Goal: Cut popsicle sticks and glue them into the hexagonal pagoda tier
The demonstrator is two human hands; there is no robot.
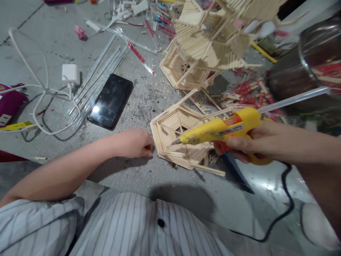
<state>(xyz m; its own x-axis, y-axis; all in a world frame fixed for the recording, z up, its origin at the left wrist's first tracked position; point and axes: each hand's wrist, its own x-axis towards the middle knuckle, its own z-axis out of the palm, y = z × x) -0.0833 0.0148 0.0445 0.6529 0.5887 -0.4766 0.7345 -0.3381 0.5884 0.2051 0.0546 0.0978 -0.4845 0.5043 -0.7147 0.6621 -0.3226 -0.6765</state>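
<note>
1. At the far left we see a purple object (12,101) with a small white label (5,119) and a printed yellow strip (20,126); we cannot read either.
2. On the glossy black smartphone (110,103) we find no readable brand.
3. Our left hand (134,143) rests just beside the left rim of the pale wooden hexagonal stick frame (172,124), fingers curled inward; we cannot tell whether they pinch anything.
4. The frame lies right of those fingers, slightly longer sideways, with one loose-ended stick (210,170) jutting out at lower right.
5. Above it, the yellow glue gun (217,131) points its metal nozzle (176,141) left, towards our left hand, the nearer one to that left rim.
6. Our right hand (253,142) wraps the gun's handle; its side label (231,129) is too blurred to read.
</note>
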